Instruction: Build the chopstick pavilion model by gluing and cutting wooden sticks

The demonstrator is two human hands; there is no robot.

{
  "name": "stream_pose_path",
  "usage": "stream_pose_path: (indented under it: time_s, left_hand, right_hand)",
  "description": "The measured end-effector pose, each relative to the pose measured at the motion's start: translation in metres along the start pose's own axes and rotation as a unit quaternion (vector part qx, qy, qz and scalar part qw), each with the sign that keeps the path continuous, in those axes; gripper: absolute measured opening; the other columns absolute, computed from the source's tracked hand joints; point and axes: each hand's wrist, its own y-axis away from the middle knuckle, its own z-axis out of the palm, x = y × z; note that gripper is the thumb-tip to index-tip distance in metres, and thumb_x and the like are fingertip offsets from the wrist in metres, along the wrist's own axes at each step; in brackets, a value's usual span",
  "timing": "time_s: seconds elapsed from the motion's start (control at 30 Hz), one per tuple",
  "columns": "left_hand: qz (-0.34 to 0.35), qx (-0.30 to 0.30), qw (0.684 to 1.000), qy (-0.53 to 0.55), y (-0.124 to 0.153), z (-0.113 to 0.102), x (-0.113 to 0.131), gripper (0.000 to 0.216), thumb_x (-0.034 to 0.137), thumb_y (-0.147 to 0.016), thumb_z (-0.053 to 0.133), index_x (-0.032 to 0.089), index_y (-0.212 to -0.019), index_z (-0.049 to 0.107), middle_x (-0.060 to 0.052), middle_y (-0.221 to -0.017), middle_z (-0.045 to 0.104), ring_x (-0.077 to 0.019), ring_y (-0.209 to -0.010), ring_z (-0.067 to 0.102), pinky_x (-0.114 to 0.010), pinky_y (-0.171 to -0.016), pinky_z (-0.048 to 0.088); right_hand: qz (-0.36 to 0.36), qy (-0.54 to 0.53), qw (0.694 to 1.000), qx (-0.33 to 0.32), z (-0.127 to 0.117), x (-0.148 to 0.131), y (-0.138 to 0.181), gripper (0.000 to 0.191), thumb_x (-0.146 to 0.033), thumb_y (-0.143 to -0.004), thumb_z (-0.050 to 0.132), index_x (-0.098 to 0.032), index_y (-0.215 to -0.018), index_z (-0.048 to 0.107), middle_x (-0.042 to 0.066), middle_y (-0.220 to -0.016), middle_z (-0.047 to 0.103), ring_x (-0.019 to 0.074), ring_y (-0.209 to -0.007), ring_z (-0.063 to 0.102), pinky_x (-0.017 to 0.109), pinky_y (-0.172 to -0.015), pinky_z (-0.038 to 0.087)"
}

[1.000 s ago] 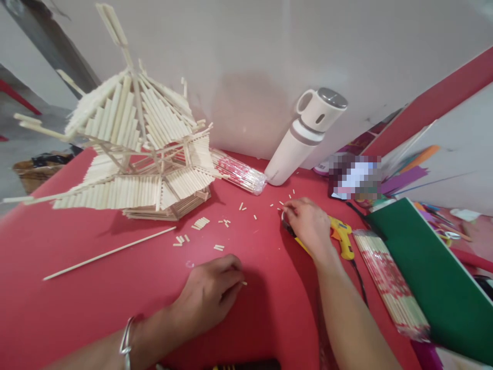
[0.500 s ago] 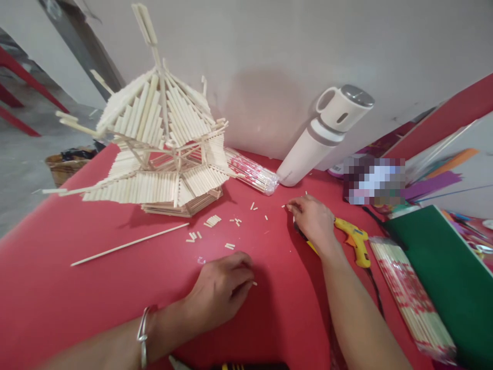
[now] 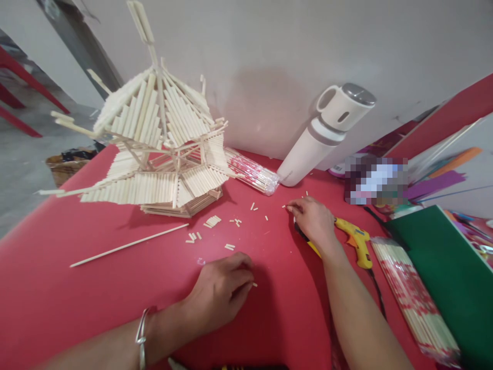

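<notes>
My left hand (image 3: 225, 282), a bangle on its wrist, rests low over the red table with its fingers curled. A short wooden stick piece (image 3: 254, 284) pokes out at its fingertips. Farther right, my right hand (image 3: 311, 218) pinches another small stick piece (image 3: 284, 206) between thumb and finger, close to the tabletop. Under that hand lies a partly covered yellow-and-black tool (image 3: 314, 250). Several cut stick bits (image 3: 212, 221) are scattered between the hands and a pavilion model (image 3: 173, 187) built of wooden sticks.
One long stick (image 3: 129, 245) lies at left. A white flask (image 3: 311, 149) leans toward the wall beside a pack of sticks (image 3: 254, 172). At right are a yellow glue gun (image 3: 357, 241), another stick pack (image 3: 414, 298) and a green board (image 3: 442, 272). A dark tool (image 3: 250, 367) shows at the bottom edge.
Both hands stay almost in place, keeping the same curled and pinching poses. The view has shifted very slightly; nothing else has visibly moved.
</notes>
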Motion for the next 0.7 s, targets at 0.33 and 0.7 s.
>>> stream_pose_path:
  time_s: [0.33, 0.7]
  left_hand:
    - [0.000, -0.001, 1.000, 0.013, -0.001, 0.001, 0.000, 0.021, 0.012, -0.090, 0.054, 0.019, -0.085, 0.073, -0.005, -0.099, 0.070, -0.0145, -0.079, 0.070, -0.025, -0.071, 0.053]
    - [0.005, 0.013, 1.000, 0.006, 0.001, 0.003, 0.000, 0.020, 0.009, -0.087, 0.056, 0.018, -0.082, 0.073, -0.005, -0.097, 0.071, -0.0146, -0.076, 0.069, -0.025, -0.069, 0.053]
  right_hand:
    - [-0.131, -0.197, 0.970, -0.048, -0.002, -0.040, 0.024, 0.015, -0.034, -0.094, 0.065, -0.031, -0.101, 0.078, -0.001, -0.104, 0.075, 0.0178, -0.093, 0.067, 0.029, -0.085, 0.047]
    - [-0.246, -0.150, 0.946, -0.148, 0.006, -0.090, 0.021, 0.024, -0.032, -0.097, 0.063, -0.030, -0.118, 0.075, 0.003, -0.104, 0.070, 0.0163, -0.093, 0.067, 0.025, -0.076, 0.044]
